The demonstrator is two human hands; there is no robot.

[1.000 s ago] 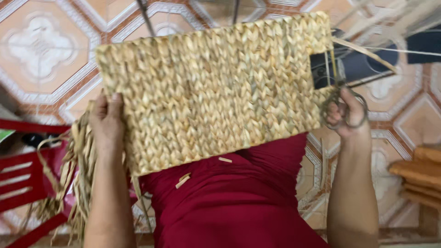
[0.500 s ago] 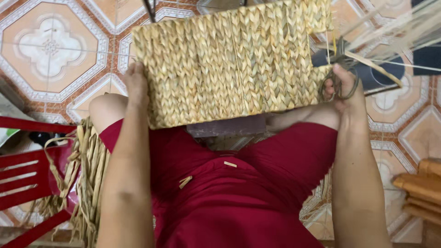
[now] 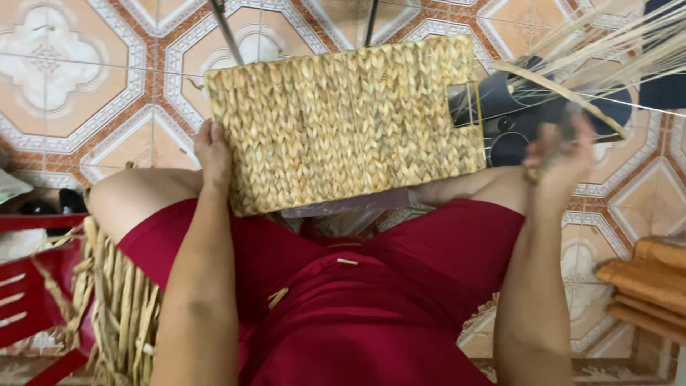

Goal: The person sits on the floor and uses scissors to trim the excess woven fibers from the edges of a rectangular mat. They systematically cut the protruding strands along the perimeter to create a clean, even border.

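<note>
Weaving is the step in hand: your left hand (image 3: 213,154) clamps the woven straw basket (image 3: 343,121) at its 9 o'clock edge, fingers curled behind it and thumb on the front, steadying it on your knees above the red shorts (image 3: 343,307). Your right hand (image 3: 561,154), at 3 o'clock of the basket, is blurred; its fingers look closed round a flat straw strand (image 3: 550,86) running up toward 1 o'clock, though I cannot tell how tightly. By my judgement, the next move calls for a firm hold on the basket near its cut-out handle hole (image 3: 464,106). Whether anything lies inside the basket is hidden. Loose straw (image 3: 121,307) hangs at 8 o'clock beside a red chair (image 3: 28,300).
</note>
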